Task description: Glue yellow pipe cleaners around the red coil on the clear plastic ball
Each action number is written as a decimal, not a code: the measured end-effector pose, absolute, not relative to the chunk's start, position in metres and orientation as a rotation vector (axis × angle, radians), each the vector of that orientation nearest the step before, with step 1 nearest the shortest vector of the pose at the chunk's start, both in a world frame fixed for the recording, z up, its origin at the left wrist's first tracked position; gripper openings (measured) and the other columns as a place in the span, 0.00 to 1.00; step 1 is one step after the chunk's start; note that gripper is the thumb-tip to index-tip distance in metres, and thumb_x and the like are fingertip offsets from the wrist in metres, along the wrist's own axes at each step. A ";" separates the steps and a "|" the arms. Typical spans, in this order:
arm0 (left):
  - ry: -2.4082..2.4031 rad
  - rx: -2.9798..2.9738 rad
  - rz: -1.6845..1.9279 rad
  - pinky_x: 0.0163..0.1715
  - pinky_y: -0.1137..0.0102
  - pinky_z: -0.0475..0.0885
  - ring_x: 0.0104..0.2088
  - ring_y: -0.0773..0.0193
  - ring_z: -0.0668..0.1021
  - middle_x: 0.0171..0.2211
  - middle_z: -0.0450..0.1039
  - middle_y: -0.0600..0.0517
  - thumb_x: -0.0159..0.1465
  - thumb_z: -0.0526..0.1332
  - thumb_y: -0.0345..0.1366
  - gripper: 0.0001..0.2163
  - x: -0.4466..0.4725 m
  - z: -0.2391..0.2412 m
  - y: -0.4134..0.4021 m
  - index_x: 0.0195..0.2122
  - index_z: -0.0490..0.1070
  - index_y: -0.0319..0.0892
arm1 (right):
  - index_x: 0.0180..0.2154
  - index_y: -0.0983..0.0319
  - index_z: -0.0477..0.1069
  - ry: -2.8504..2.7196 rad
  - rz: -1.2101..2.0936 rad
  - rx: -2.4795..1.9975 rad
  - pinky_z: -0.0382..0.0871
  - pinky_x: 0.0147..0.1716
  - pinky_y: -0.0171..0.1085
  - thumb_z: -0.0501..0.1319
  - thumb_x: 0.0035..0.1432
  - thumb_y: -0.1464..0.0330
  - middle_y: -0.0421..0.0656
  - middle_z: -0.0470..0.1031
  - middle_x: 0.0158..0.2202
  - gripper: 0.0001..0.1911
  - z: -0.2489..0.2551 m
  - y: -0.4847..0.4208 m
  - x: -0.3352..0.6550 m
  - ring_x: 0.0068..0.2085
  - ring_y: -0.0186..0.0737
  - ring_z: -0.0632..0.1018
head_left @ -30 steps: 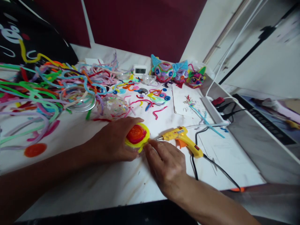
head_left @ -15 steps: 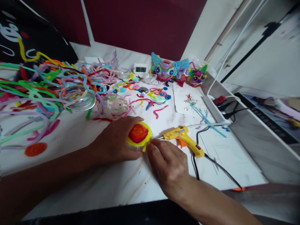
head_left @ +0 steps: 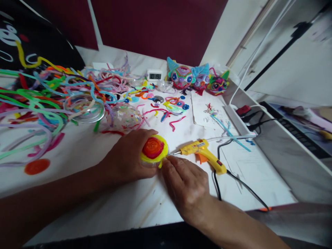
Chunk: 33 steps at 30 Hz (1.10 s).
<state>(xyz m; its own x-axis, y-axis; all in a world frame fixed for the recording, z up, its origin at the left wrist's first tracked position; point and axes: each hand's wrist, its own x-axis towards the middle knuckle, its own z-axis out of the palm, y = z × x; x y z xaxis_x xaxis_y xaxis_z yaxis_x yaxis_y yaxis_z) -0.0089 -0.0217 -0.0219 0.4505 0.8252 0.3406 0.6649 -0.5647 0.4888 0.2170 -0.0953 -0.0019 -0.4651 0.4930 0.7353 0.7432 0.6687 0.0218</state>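
My left hand (head_left: 127, 157) is wrapped around a clear plastic ball (head_left: 151, 164), only part of which shows. On its top is a coil of fuzzy pipe cleaner, an orange middle (head_left: 152, 145) ringed by red. A yellow pipe cleaner (head_left: 165, 147) runs around the outside, its short tail sticking out at the lower right. At that edge, my right hand (head_left: 188, 180) has its fingers pinched on the yellow pipe cleaner; the fingertips are partly hidden. Just beyond them lies a yellow glue gun (head_left: 194, 148), its metal nozzle pointing toward the ball.
Tangled pipe cleaners (head_left: 52, 90) heap up at the left, around a clear dish (head_left: 85, 112). Decorated animal heads (head_left: 182, 77) and a small digital clock (head_left: 155, 75) stand at the back. A power strip (head_left: 240, 119) and cords (head_left: 247, 186) lie right. An orange disc (head_left: 37, 166) sits left.
Both hands stay at the ball with almost no movement. My right fingertips have shifted very slightly down from the glue gun's nozzle. The view has moved a little.
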 end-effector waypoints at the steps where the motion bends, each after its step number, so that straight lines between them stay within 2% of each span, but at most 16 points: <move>1: 1.285 2.421 0.813 0.65 0.50 0.80 0.57 0.42 0.85 0.60 0.83 0.45 0.56 0.77 0.44 0.37 -0.008 -0.022 -0.023 0.67 0.70 0.47 | 0.45 0.73 0.86 -2.153 -0.461 -0.951 0.89 0.39 0.43 0.58 0.81 0.80 0.57 0.93 0.42 0.17 -0.002 -0.095 0.216 0.38 0.50 0.91; 7: 1.179 2.490 0.894 0.66 0.47 0.80 0.60 0.40 0.85 0.63 0.82 0.42 0.60 0.76 0.47 0.37 -0.012 -0.029 -0.020 0.68 0.68 0.46 | 0.44 0.72 0.86 -2.149 -0.528 -0.950 0.86 0.39 0.43 0.58 0.82 0.79 0.57 0.92 0.41 0.17 -0.003 -0.095 0.213 0.39 0.50 0.90; 12: 0.894 2.567 0.675 0.73 0.41 0.75 0.68 0.34 0.80 0.71 0.76 0.41 0.56 0.80 0.51 0.49 -0.035 -0.022 -0.002 0.77 0.62 0.51 | 0.44 0.74 0.86 -2.166 -0.516 -0.933 0.83 0.36 0.45 0.58 0.80 0.80 0.59 0.92 0.41 0.16 -0.003 -0.096 0.212 0.39 0.53 0.87; 17: 0.760 2.537 0.568 0.73 0.44 0.75 0.68 0.37 0.80 0.69 0.77 0.44 0.62 0.78 0.49 0.44 -0.047 -0.013 0.014 0.78 0.65 0.52 | 0.45 0.74 0.86 -2.177 -0.536 -0.957 0.79 0.31 0.46 0.58 0.80 0.80 0.59 0.91 0.41 0.16 -0.004 -0.097 0.210 0.35 0.51 0.81; 19: 0.725 2.538 0.559 0.72 0.46 0.75 0.67 0.37 0.80 0.69 0.77 0.43 0.64 0.77 0.53 0.44 -0.047 -0.016 0.019 0.79 0.64 0.51 | 0.46 0.74 0.86 -2.184 -0.562 -0.964 0.78 0.31 0.46 0.58 0.80 0.80 0.59 0.91 0.41 0.16 -0.005 -0.098 0.209 0.35 0.51 0.81; 22: 0.719 2.560 0.660 0.70 0.44 0.76 0.64 0.36 0.81 0.67 0.78 0.42 0.57 0.80 0.61 0.51 -0.045 -0.024 0.025 0.78 0.65 0.52 | 0.45 0.73 0.86 -2.198 -0.604 -0.961 0.78 0.32 0.45 0.56 0.81 0.80 0.59 0.90 0.41 0.18 -0.005 -0.099 0.208 0.36 0.50 0.80; 29: 0.759 2.581 0.756 0.62 0.49 0.81 0.56 0.42 0.83 0.57 0.81 0.44 0.56 0.77 0.51 0.39 -0.034 -0.018 0.020 0.68 0.75 0.45 | 0.41 0.71 0.85 -2.235 -0.631 -0.989 0.74 0.29 0.45 0.54 0.80 0.82 0.60 0.88 0.41 0.21 -0.005 -0.100 0.208 0.34 0.49 0.75; 33: 0.897 2.546 0.750 0.62 0.49 0.83 0.57 0.40 0.83 0.58 0.78 0.43 0.55 0.79 0.53 0.41 -0.032 -0.022 0.016 0.68 0.73 0.47 | 0.42 0.71 0.85 -2.210 -0.654 -1.076 0.75 0.32 0.45 0.54 0.81 0.80 0.59 0.88 0.41 0.21 -0.005 -0.096 0.206 0.35 0.50 0.76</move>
